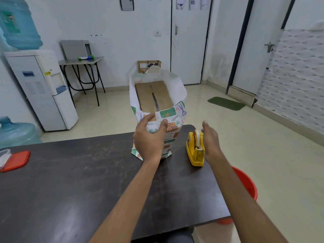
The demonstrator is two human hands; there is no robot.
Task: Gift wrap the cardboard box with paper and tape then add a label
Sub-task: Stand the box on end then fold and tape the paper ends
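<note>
The cardboard box (153, 97) stands upright on the dark table (70, 181) near its far edge, sleeved in patterned wrapping paper (172, 123) whose white inner side rises open above the box's top. My left hand (149, 139) presses against the near face of the wrapped box, fingers curled on the paper. A yellow tape dispenser (195, 149) sits just right of the box. My right hand (211, 139) hovers beside the dispenser's right side with its fingers apart, holding nothing.
An orange lid (16, 160) and a clear container (4, 156) lie at the table's left edge. A red bucket (245, 183) stands on the floor by the table's right edge. A water dispenser (40, 88) and spare bottle (15, 132) stand at left.
</note>
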